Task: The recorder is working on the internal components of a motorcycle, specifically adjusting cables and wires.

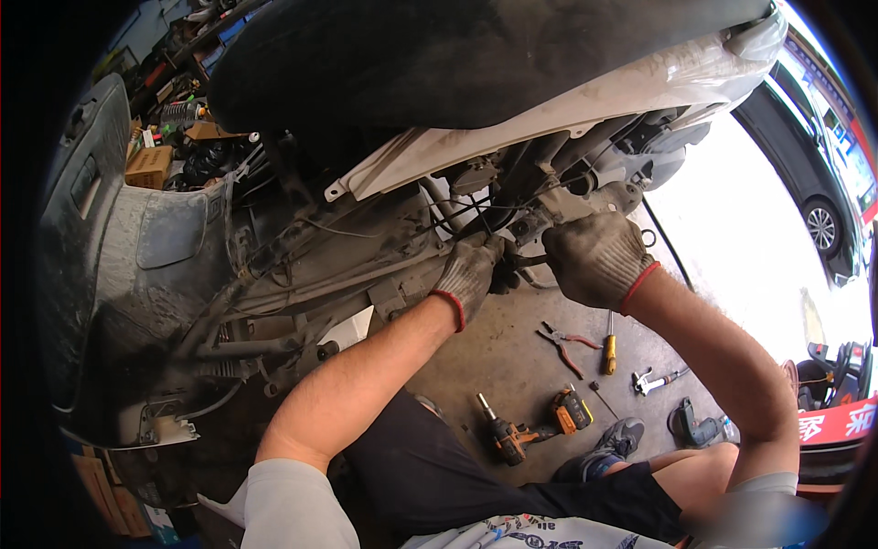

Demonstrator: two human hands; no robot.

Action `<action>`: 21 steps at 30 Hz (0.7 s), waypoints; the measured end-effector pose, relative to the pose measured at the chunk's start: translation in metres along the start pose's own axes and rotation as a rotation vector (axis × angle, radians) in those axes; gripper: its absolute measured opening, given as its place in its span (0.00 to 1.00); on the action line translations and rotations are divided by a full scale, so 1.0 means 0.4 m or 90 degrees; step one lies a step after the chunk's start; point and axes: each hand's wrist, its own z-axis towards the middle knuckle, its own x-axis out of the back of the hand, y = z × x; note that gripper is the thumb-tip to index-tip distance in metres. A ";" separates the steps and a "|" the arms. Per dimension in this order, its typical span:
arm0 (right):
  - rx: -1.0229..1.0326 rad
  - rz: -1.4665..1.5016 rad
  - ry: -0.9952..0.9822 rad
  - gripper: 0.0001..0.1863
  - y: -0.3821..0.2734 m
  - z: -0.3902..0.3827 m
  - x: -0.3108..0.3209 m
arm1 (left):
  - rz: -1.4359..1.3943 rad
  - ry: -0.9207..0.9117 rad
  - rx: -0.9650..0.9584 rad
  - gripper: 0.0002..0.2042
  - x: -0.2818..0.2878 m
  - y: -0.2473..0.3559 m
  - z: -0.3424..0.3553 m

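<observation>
A scooter with its side covers off fills the upper left, its dark seat (366, 64) and white side panel (530, 101) above bare frame tubes (338, 274). Both hands wear grey knit gloves with red cuffs. My right hand (599, 259) is closed around a wrench (532, 261); a ring end sticks out on its far side, and the other end reaches toward my left hand. My left hand (472, 272) is closed at the scooter's underside, beside thin black cables (448, 218). What its fingers grip is dark and mostly hidden.
On the concrete floor lie red-handled pliers (578, 342), a yellow-handled screwdriver (610, 355), a cordless impact driver (512, 437), a white-and-black tool (657, 381) and a dark grey power tool (695, 425). My shoe (622, 439) is close by. A black car (796, 156) stands outside, right.
</observation>
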 end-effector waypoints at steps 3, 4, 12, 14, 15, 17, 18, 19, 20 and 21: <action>-0.044 0.006 -0.083 0.07 0.015 -0.003 -0.021 | 0.013 0.014 0.002 0.11 -0.005 0.006 -0.003; -0.047 0.011 -0.084 0.07 0.017 -0.004 -0.027 | 0.022 0.019 0.002 0.11 -0.004 0.006 -0.004; -0.050 0.046 -0.054 0.08 0.046 -0.017 -0.091 | 0.050 0.021 0.002 0.10 -0.004 0.010 -0.007; -0.030 0.058 -0.006 0.09 0.050 -0.026 -0.099 | 0.052 0.023 0.001 0.10 -0.006 0.008 -0.002; -0.030 0.059 -0.006 0.09 0.048 -0.025 -0.098 | 0.052 0.023 0.001 0.10 -0.005 0.009 -0.002; -0.059 0.059 -0.043 0.09 0.041 -0.022 -0.088 | 0.077 0.025 -0.002 0.10 -0.005 0.010 -0.002; -0.060 0.058 -0.043 0.09 0.038 -0.023 -0.082 | 0.077 0.024 -0.002 0.10 -0.006 0.011 -0.003; -0.063 0.043 -0.057 0.09 0.035 -0.024 -0.074 | 0.075 0.029 0.001 0.11 -0.008 0.011 -0.005; -0.066 0.027 -0.072 0.10 0.034 -0.026 -0.070 | 0.074 0.034 0.005 0.11 -0.010 0.012 -0.005; -0.066 0.027 -0.071 0.10 0.033 -0.031 -0.069 | 0.074 0.035 0.004 0.11 -0.010 0.013 -0.003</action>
